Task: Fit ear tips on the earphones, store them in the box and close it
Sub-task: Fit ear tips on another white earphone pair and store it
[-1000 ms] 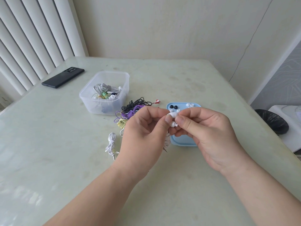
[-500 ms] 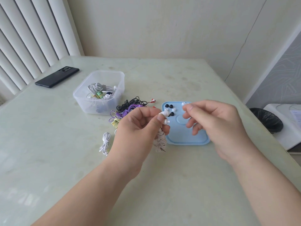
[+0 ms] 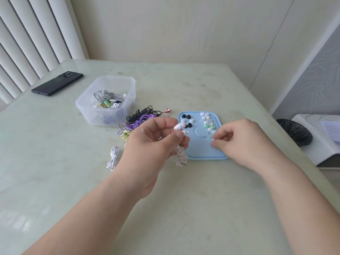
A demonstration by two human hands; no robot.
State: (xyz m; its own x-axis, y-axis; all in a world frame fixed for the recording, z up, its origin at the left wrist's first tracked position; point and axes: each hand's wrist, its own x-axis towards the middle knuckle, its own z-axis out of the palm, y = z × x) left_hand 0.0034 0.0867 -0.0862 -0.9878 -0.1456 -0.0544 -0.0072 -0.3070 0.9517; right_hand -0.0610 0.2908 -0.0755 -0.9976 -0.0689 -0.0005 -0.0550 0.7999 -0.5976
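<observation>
The right hand (image 3: 237,138) has left the white earphones (image 3: 181,127), which the left hand (image 3: 154,144) grips with their coiled cable at the blue lid's (image 3: 202,153) left edge, and now pinches a white ear tip (image 3: 213,139) on that lid, probably for the bud not yet fitted.

Pale green, glossy table (image 3: 184,80), stone-look top, faint brown stains toward the far edge, soft glare patches on the near-left surface. White vertical blinds (image 3: 27,43) along the left, brightly lit. Plain cream wall (image 3: 165,24) behind, with a thin dark crack (image 3: 265,52) running down its right part. Grey patterned panel (image 3: 316,74) at right, white-framed. Past the table's right edge, a black bin (image 3: 296,133) just beside a white unit (image 3: 316,144)
</observation>
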